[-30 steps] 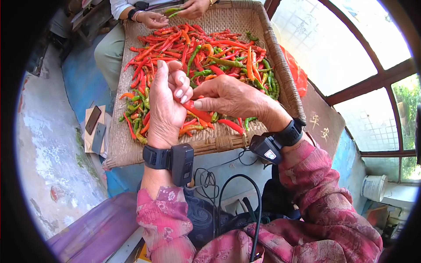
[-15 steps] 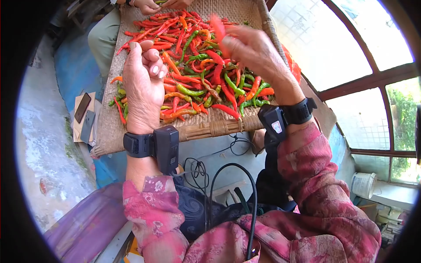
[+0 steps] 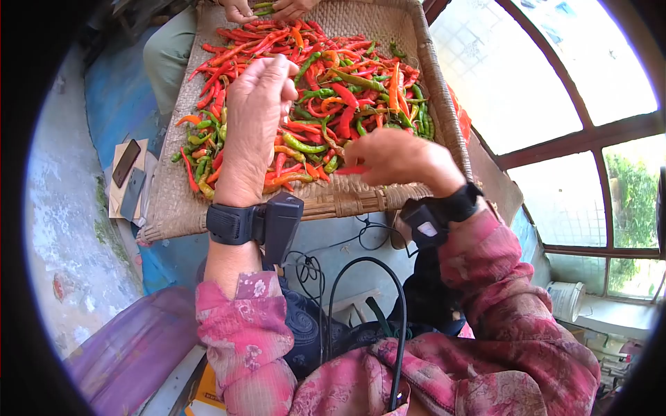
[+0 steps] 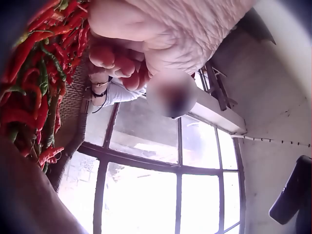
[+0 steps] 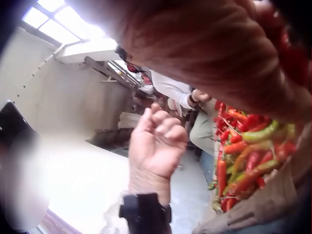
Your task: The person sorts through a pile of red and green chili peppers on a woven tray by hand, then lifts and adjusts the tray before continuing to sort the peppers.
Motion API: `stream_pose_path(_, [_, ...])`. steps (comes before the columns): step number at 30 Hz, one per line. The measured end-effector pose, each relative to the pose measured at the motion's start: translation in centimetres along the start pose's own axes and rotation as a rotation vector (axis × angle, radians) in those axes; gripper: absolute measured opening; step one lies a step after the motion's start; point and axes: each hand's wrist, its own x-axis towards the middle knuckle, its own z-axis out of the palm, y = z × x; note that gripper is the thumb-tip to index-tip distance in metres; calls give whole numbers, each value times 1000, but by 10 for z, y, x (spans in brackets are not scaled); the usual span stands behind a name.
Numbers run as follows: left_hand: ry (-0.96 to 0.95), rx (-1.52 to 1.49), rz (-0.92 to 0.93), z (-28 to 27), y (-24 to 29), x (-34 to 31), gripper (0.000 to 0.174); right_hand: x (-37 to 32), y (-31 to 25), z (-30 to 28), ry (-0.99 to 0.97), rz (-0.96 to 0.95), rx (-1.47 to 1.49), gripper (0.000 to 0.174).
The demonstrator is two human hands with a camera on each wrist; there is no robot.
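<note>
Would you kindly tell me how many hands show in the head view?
4: the wearer's left hand over the peppers, right hand by the tray's near edge, and another person's two hands, partly cut off, at its far end.

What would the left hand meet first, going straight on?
Left hand would probably meet the red peppers ahead; its height is unclear, so it might pass over them.

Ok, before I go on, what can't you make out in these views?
- Whether the right hand has a firm grip on the red pepper: head view, motion blur.
- Peppers behind the left hand: head view, covered by hand and forearm.
- Most of the woven tray's far rim: head view, top edge.
- The black phone's screen content: head view, too small.
</note>
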Motion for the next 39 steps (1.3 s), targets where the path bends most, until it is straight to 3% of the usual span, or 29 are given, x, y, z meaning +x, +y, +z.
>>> stream_pose_path(1, [5,-2,0,0,0,-1,26,-7,-4,-16,97,-55,57,27])
stream_pose_path(3, [-112,238,-17,2,-2,-4,25,-23,-13,-47,180,20,209,29])
stream_pose_path(6, [-185,372,-45,6,-9,-7,25,-18,10,-41,556,-107,747,28])
stream_pose_path(7, [-228,462,-52,7,-11,-8,26,-17,18,-39,565,-103,752,28])
stream_pose_path(9, [-260,540,-77,6,-16,-8,23,-6,33,-36,672,-47,1035,28])
stream_pose_path(10, [-288,718,38,4,-21,-8,21,0,37,-32,777,-115,1284,26])
stream_pose_path(11, [-315,889,158,3,-25,-9,18,2,41,-28,786,-110,1289,26])
stream_pose_path(13, [-316,998,198,-3,-31,-8,13,3,42,-29,974,-215,1595,31])
stream_pose_path(15, [-416,1527,343,-18,-50,-6,17,0,37,-29,947,-190,1618,37])
stream_pose_path(16, [-485,1592,239,-20,-54,-5,20,-2,30,-31,916,-183,1598,36])
stream_pose_path(19, [-588,1703,196,-17,-57,-5,21,0,19,-33,921,-116,1550,37])
stream_pose_path(23, [-635,1771,156,-7,-49,-11,21,-8,9,-37,695,-167,1179,32])
stream_pose_path(25, [-647,1746,235,-6,-42,-12,18,-5,8,-34,733,-176,1061,26])
stream_pose_path(27, [-626,1436,95,-8,-30,-12,11,2,13,-27,752,-146,962,23])
stream_pose_path(29, [-608,1279,98,-11,-28,-4,19,4,19,-22,681,-147,735,25])
stream_pose_path(31, [-362,883,-220,-5,-14,1,25,1,13,-23,705,-115,698,23])
stream_pose_path(32, [-366,592,-321,-2,-9,0,27,3,12,-22,678,-71,617,24])
stream_pose_path(33, [-366,594,-318,1,-9,-2,27,5,11,-20,651,-24,535,26])
stream_pose_path(35, [-365,137,-373,9,-14,-5,27,10,6,-15,683,-62,642,31])
stream_pose_path(39, [-450,32,-397,11,-10,-10,26,20,6,-12,701,-111,860,27])
